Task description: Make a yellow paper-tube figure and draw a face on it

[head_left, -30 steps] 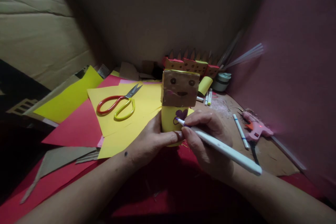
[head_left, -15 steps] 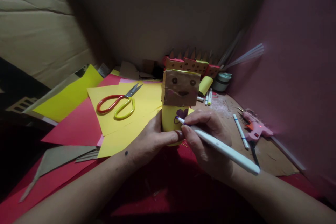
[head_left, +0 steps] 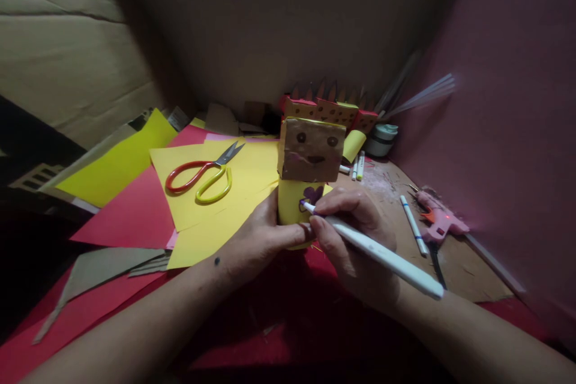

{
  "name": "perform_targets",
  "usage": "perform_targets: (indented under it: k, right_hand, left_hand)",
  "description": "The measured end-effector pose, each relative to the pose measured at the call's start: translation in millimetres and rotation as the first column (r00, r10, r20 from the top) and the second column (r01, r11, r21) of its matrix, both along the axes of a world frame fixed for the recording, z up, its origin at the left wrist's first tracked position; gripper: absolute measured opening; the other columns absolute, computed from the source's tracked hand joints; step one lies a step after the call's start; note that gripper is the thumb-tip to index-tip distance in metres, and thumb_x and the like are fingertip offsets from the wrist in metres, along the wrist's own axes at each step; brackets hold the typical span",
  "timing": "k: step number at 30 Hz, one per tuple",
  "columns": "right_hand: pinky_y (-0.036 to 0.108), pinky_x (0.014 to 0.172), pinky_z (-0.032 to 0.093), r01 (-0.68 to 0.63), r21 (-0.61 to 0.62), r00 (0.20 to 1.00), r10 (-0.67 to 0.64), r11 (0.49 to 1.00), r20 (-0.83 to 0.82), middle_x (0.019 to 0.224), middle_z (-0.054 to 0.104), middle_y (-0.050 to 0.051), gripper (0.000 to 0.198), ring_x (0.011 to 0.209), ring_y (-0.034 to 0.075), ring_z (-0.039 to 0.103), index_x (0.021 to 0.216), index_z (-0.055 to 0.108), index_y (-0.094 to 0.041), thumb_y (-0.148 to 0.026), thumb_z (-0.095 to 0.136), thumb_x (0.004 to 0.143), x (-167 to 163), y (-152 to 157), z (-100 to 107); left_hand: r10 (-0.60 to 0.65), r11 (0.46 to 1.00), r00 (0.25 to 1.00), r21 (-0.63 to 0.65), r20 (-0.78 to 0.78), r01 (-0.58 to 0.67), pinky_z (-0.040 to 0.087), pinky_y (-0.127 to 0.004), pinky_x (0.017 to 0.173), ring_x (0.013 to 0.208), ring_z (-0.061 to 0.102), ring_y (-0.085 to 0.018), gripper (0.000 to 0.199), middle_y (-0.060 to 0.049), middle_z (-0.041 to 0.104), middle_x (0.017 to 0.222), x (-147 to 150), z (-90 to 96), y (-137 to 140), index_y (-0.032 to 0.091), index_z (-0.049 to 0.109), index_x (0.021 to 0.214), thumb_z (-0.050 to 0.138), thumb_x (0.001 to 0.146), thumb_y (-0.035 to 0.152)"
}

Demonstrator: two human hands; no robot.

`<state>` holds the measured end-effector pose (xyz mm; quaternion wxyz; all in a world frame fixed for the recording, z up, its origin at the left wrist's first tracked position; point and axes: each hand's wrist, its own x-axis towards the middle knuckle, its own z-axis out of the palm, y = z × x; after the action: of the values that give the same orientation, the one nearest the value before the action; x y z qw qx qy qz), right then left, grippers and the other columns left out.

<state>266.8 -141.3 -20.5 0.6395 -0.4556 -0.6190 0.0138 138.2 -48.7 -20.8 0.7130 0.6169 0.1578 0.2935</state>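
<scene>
A cardboard figure stands upright in front of me, its boxy brown head drawn with eyes and a mouth. Its body is a yellow paper tube with a purple flower shape on it. My left hand is closed around the lower tube, thumb across the front; its other fingers are hidden behind. Pinched in my right hand is a white marker, its tip touching the tube at a purple outlined petal.
Red-and-yellow-handled scissors lie on yellow paper at left. A pink glue gun and a capped marker lie on cardboard at right. More small cardboard figures stand behind, near a pale jar.
The marker tip has shifted slightly within the petal outline, and more purple shows there. The figure has moved very slightly to the right; my left hand keeps its grip.
</scene>
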Motion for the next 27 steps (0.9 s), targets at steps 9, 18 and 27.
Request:
perform_targets:
  k: [9,18,27]
  right_hand:
    - [0.02,0.064,0.053,-0.018,0.005,1.0,0.018,1.0,0.013,0.083,0.062,-0.004,0.016,0.071,0.008,0.061,0.093,0.061,-0.024,-0.011,0.067,0.086,0.8,1.0,1.9]
    - [0.021,0.063,0.051,-0.06,-0.024,0.998,0.06,0.998,0.002,0.079,0.06,-0.004,0.015,0.068,0.009,0.06,0.089,0.06,-0.023,-0.01,0.065,0.086,0.0,0.8,3.8]
    - [0.022,0.057,0.046,-0.067,-0.063,0.998,0.069,0.996,0.016,0.076,0.059,-0.003,0.012,0.064,0.009,0.056,0.087,0.058,-0.022,-0.012,0.064,0.086,2.2,-2.4,5.5]
  left_hand:
    - [0.011,1.0,1.0,0.028,0.003,-0.011,0.052,-0.028,0.075,0.088,0.063,-0.02,0.04,-0.003,0.069,0.1,0.5,-0.7,0.4,0.019,0.063,0.112,0.082,0.076,0.019]
    - [-0.016,1.0,1.0,0.013,-0.02,0.017,0.052,-0.029,0.074,0.088,0.062,-0.02,0.043,-0.004,0.068,0.097,0.1,-2.4,1.4,0.017,0.059,0.112,0.082,0.076,0.023]
    - [-0.019,1.0,1.0,0.0,-0.019,0.019,0.051,-0.031,0.075,0.086,0.062,-0.02,0.043,-0.005,0.068,0.096,0.3,1.1,0.3,0.016,0.059,0.111,0.082,0.075,0.024]
